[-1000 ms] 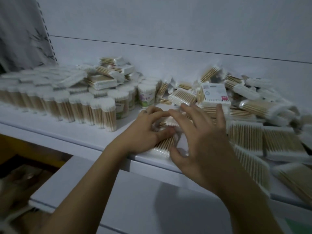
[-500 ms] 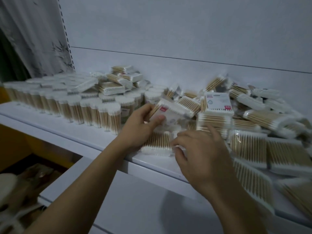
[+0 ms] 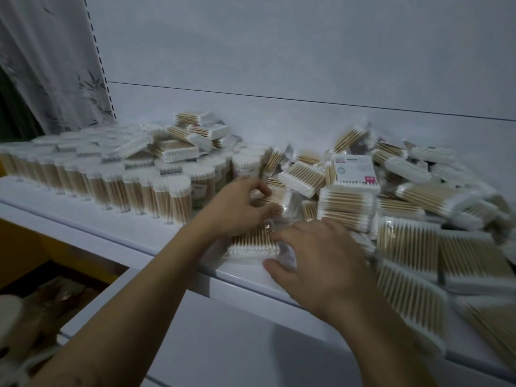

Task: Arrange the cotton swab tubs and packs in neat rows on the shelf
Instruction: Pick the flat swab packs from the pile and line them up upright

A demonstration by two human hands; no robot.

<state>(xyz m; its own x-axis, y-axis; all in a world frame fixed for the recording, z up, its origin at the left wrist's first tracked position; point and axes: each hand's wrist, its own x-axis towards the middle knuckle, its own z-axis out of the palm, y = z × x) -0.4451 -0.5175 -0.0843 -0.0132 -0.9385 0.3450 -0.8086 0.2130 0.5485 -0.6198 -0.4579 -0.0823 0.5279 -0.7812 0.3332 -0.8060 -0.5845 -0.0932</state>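
Cotton swab tubs [image 3: 173, 202] stand upright in rows along the left half of the white shelf [image 3: 83, 222]. A loose heap of flat swab packs [image 3: 418, 196] covers the right half. My left hand [image 3: 237, 208] grips a flat pack [image 3: 276, 198] between thumb and fingers, just above another flat pack [image 3: 254, 243] lying at the shelf's front edge. My right hand [image 3: 315, 261] lies over the right end of that lower pack, fingers curled and thumb at the shelf edge; the pack's right end is hidden under it.
More flat packs [image 3: 178, 152] lie piled on top of the tubs at the back. One pack with a white label [image 3: 353, 169] faces up in the heap. A lower white shelf [image 3: 223, 331] juts out below. A patterned curtain [image 3: 50, 65] hangs at the left.
My left hand has brought the pack it lifted from the heap down to just above the front pack. My right hand has stayed on the front pack.
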